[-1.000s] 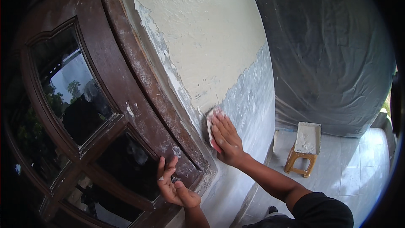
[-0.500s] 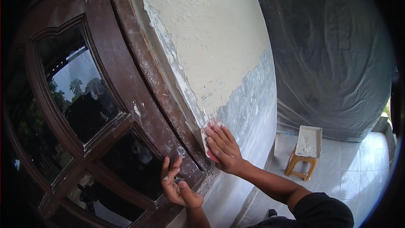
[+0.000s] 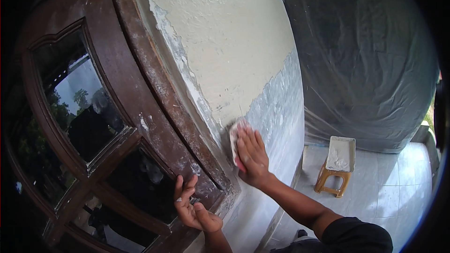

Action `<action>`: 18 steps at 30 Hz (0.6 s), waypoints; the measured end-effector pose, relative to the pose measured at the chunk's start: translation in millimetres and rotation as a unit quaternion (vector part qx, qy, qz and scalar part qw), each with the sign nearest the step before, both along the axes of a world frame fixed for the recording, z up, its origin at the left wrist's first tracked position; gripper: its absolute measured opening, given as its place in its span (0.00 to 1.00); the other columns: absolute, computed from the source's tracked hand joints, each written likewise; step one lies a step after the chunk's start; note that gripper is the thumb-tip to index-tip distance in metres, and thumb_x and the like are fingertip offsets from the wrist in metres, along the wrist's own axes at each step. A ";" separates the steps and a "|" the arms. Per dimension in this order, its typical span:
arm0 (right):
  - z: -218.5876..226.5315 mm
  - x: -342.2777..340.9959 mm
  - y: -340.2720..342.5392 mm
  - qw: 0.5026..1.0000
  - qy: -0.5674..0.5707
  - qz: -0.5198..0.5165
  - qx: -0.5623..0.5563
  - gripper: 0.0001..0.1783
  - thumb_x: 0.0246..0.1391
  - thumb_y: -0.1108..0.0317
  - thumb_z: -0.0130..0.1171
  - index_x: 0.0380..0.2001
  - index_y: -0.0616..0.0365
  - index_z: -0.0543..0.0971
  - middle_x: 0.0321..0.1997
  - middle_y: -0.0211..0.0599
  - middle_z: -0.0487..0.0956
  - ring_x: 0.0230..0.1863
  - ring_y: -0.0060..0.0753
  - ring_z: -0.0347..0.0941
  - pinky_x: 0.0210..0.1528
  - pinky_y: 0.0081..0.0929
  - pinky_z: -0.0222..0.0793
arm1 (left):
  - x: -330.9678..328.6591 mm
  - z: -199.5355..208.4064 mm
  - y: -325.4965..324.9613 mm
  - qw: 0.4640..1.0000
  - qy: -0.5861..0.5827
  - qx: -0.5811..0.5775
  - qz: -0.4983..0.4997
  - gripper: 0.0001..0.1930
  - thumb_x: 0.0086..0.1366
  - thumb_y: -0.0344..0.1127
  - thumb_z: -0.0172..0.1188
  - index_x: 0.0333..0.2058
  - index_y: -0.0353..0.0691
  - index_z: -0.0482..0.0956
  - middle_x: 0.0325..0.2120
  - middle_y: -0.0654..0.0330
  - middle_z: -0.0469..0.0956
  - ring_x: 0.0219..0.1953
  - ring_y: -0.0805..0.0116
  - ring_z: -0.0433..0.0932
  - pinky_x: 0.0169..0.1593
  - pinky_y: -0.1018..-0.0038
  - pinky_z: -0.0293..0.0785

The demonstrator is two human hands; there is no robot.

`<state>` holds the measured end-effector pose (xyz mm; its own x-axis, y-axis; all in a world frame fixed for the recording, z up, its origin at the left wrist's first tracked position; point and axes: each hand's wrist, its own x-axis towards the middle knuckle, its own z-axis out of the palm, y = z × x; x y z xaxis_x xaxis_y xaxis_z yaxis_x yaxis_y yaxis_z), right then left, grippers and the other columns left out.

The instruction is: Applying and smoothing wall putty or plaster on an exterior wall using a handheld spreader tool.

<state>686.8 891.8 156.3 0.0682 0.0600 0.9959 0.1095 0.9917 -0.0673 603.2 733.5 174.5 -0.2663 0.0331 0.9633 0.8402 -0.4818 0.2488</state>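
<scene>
My right hand (image 3: pixel 254 155) is closed on a flat spreader with a reddish edge (image 3: pixel 236 147), pressing it to the wall at the lower tip of a patch of damp beige putty (image 3: pixel 234 47). The fingers lie along the tool's back and hide much of it. Around the patch the wall (image 3: pixel 281 98) is mottled grey and white. My left hand (image 3: pixel 198 208) is raised beside the brown wooden frame, its fingers loosely bent and apart, with a pale dab on one finger. Nothing shows in it.
A brown wooden panel with dark glass panes (image 3: pixel 96 107) fills the left side. To the right, a tray of putty (image 3: pixel 341 153) rests on a yellow-brown stool (image 3: pixel 333 180) on the tiled floor (image 3: pixel 389 197). Behind it hangs dark plastic sheeting (image 3: pixel 361 65).
My right hand and the spreader have shifted slightly right and up along the wall, off the patch's edge by the frame. My left hand keeps nearly the same pose. The view has moved a little.
</scene>
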 end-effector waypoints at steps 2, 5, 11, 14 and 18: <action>11.9 -1.6 3.8 0.999 -0.020 -0.017 -0.025 0.29 0.55 0.72 0.65 0.60 0.68 0.72 0.67 0.57 0.70 0.71 0.58 0.63 0.74 0.54 0.50 | 2.3 0.5 1.6 1.000 -0.011 -0.003 -0.001 0.18 0.64 0.35 0.43 0.44 0.24 0.68 0.43 0.28 0.79 0.60 0.34 0.71 0.68 0.47 0.57; -14.2 1.0 1.9 0.997 -0.074 0.016 -0.013 0.29 0.55 0.73 0.65 0.60 0.67 0.72 0.68 0.57 0.70 0.72 0.58 0.63 0.74 0.54 0.50 | -0.4 0.6 1.7 1.000 -0.011 0.004 -0.001 0.17 0.67 0.37 0.45 0.42 0.23 0.69 0.52 0.22 0.71 0.50 0.42 0.80 0.62 0.51 0.70; 1.0 -0.8 20.9 0.998 -0.031 -0.030 -0.037 0.30 0.56 0.74 0.64 0.62 0.66 0.70 0.69 0.54 0.69 0.73 0.57 0.61 0.74 0.54 0.50 | -3.5 -2.5 3.0 1.000 -0.005 -0.004 0.014 0.17 0.68 0.37 0.45 0.41 0.23 0.69 0.52 0.23 0.71 0.49 0.42 0.81 0.62 0.51 0.70; -21.1 0.7 15.8 0.997 -0.066 -0.001 -0.043 0.31 0.56 0.74 0.64 0.63 0.65 0.70 0.70 0.52 0.68 0.74 0.56 0.60 0.74 0.54 0.49 | -3.7 -2.1 2.0 0.999 0.005 0.000 0.042 0.17 0.67 0.37 0.45 0.41 0.23 0.69 0.53 0.24 0.71 0.48 0.42 0.81 0.61 0.52 0.71; -40.7 11.4 15.4 0.998 -0.054 -0.011 -0.044 0.31 0.56 0.75 0.63 0.64 0.64 0.70 0.70 0.53 0.68 0.73 0.56 0.60 0.74 0.54 0.49 | -5.2 -4.5 1.4 1.000 0.009 -0.011 0.016 0.17 0.68 0.37 0.44 0.42 0.23 0.69 0.54 0.23 0.69 0.48 0.42 0.81 0.60 0.53 0.73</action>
<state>698.2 907.2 115.6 -0.0367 0.1466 0.9885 0.1417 0.9799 -0.1401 598.0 734.9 170.0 -0.2496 0.0460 0.9672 0.8594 -0.4497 0.2432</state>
